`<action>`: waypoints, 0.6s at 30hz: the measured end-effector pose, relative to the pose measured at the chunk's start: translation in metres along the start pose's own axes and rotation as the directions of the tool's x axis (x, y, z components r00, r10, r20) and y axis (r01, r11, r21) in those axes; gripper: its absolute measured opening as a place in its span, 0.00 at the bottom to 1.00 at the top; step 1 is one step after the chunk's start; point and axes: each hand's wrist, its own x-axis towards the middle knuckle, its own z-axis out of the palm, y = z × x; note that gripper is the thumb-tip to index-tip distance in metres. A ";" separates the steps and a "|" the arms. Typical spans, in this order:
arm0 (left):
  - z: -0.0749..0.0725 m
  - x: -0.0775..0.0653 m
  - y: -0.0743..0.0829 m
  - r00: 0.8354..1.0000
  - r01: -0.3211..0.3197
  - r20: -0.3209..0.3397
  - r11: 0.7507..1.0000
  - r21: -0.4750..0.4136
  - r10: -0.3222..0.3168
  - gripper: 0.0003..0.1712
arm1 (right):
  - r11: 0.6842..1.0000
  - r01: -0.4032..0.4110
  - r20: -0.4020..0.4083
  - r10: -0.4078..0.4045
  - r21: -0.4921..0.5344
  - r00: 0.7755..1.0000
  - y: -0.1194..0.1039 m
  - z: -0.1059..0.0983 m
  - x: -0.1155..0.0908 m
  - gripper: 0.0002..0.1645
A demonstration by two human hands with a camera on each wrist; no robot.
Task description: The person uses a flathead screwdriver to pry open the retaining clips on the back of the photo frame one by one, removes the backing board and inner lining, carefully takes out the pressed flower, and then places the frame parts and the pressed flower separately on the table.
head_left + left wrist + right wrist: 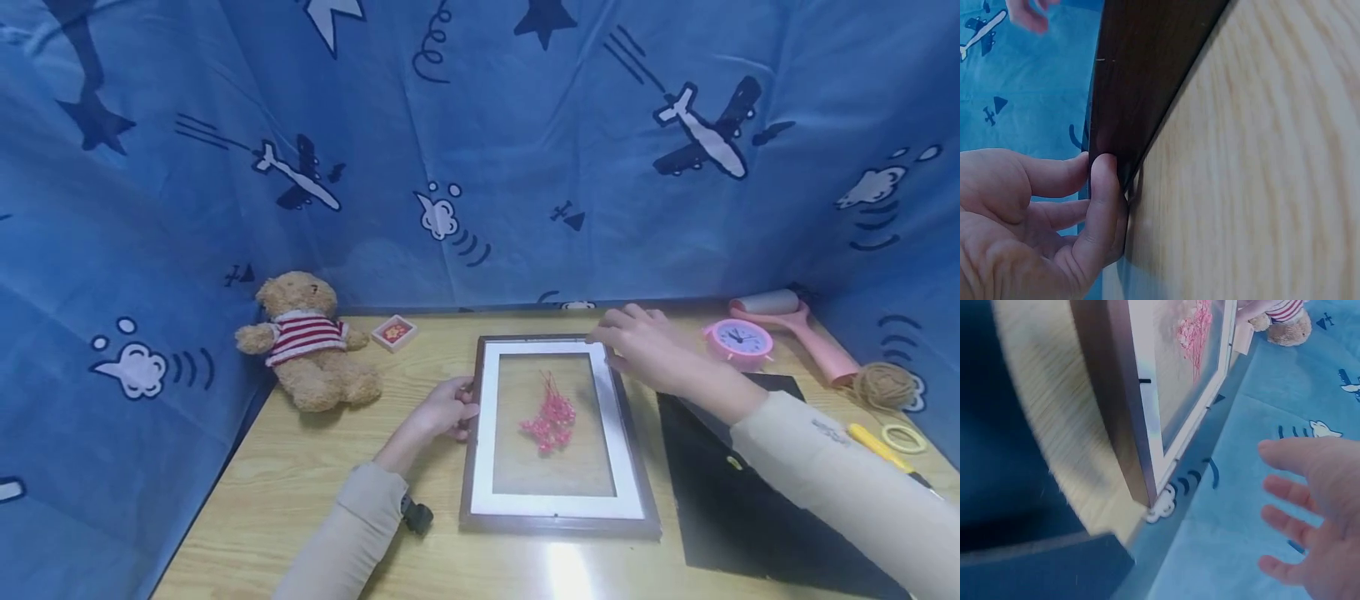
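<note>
A brown picture frame (562, 525) with a white inner border lies on the wooden table. Within its clear window shows a sprig of small pink flowers (551, 421). My left hand (442, 410) grips the frame's left side, thumb at the top edge and bent fingers against the outer side, as the left wrist view shows. Over the far right corner my right hand (647, 346) hovers, fingers loosely spread and holding nothing. In the right wrist view that hand (1329, 506) is apart from the frame, whose border carries small black tabs (1144, 380).
Right of the frame lies a black board (712, 500), partly under my right forearm. Beyond it are a pink alarm clock (741, 343), a pink lint roller (825, 350), a twine ball (885, 386) and a yellow-handled tool (877, 446). A teddy bear (311, 379) and small box (394, 332) stand left.
</note>
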 end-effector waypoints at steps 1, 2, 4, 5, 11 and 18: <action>0.000 0.000 0.000 1.000 0.003 -0.001 1.000 -0.003 -0.003 0.40 | 1.000 0.028 -0.006 -0.028 0.004 1.000 -0.001 0.005 0.005 0.24; 0.000 0.000 0.000 1.000 0.006 -0.001 1.000 -0.007 -0.006 0.41 | 0.998 0.062 -0.016 -0.062 0.008 0.998 -0.001 0.010 0.010 0.25; 0.000 -0.001 0.001 1.000 0.009 -0.004 1.000 -0.010 -0.009 0.41 | 0.992 0.127 -0.033 -0.127 0.005 0.991 -0.001 0.020 0.019 0.26; -0.001 -0.001 0.001 1.000 0.006 -0.005 1.000 -0.007 -0.006 0.41 | 0.988 0.152 -0.033 -0.152 0.004 0.988 -0.002 0.024 0.022 0.27; -0.001 -0.001 0.002 1.000 0.004 -0.002 1.000 -0.002 -0.004 0.41 | 0.961 0.275 0.012 -0.275 -0.009 0.961 -0.002 0.048 0.037 0.31; 0.000 -0.001 0.001 1.000 0.012 -0.004 1.000 -0.014 -0.012 0.39 | 0.934 0.357 0.073 -0.354 -0.025 0.932 -0.004 0.072 0.041 0.36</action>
